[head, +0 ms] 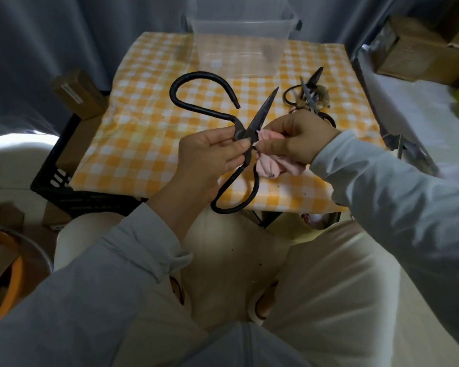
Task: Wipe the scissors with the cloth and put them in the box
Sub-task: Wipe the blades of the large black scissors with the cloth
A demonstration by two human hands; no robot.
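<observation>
— Gripping what, those hands?
— Left hand (210, 154) pinches the open scissors (245, 133) at the pivot; right hand (294, 139) clasps the pink cloth (269, 165) against them, nearer than the clear box (239, 43).

Left hand (210, 157) raised palm up, thumb and fingers (243, 147) pinched closed around the scissors (245, 133) at the pivot. Right hand (297, 140) beside it, palm down, fingers curled tight on the cloth (270, 165). Both forearms angled inward, grey sleeves to wrists.
</observation>
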